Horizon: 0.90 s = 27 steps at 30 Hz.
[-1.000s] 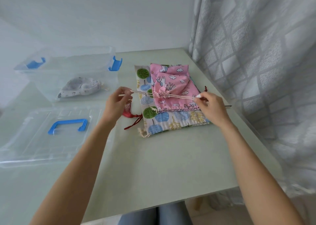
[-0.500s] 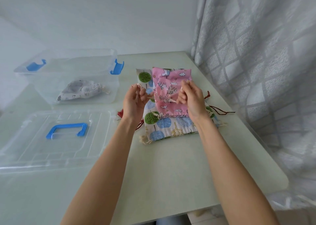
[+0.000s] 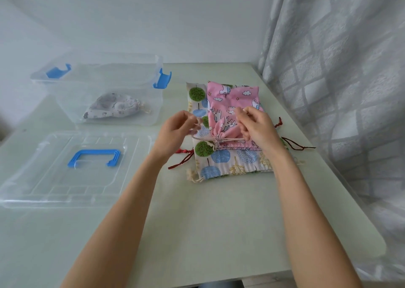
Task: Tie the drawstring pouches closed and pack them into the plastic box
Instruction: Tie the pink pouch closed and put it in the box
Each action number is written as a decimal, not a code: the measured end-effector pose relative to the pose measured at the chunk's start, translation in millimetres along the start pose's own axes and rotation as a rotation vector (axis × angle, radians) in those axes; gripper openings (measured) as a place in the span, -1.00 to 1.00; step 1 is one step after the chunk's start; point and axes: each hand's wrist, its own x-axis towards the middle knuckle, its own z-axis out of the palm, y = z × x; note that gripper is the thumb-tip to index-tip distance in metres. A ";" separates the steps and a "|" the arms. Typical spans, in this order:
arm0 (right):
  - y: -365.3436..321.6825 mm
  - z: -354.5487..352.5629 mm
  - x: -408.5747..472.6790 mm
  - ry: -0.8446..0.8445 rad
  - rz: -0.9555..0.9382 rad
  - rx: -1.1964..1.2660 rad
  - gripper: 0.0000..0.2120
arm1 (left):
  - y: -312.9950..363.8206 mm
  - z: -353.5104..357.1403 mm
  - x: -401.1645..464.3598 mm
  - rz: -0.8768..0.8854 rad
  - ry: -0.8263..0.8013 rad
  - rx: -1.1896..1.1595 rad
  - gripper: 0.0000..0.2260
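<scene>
A pink drawstring pouch (image 3: 232, 99) with white animals lies on top of a tree-print pouch (image 3: 230, 160), its neck gathered tight at the near end. My left hand (image 3: 175, 132) pinches one cream cord end just left of the gathered neck. My right hand (image 3: 256, 127) holds the other cord end over the pouch's right side. The cords cross at the neck (image 3: 219, 137). A clear plastic box (image 3: 105, 73) with blue latches stands at the back left, and a grey patterned pouch (image 3: 114, 106) lies tied inside it.
The box's clear lid (image 3: 43, 178) with a blue handle (image 3: 94, 157) lies flat at the near left. Red cords (image 3: 182, 159) stick out from under the pouch stack on both sides. A grey curtain (image 3: 339, 90) hangs along the table's right edge.
My hands pulled the cords wide apart, then came together over the pouch. Now they sit close on either side of the cinched neck with the cords crossed.
</scene>
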 end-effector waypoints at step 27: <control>-26.1 11.1 58.8 -0.138 -0.034 -0.087 -0.91 | 19.9 4.3 40.9 0.029 -0.012 -0.111 -0.85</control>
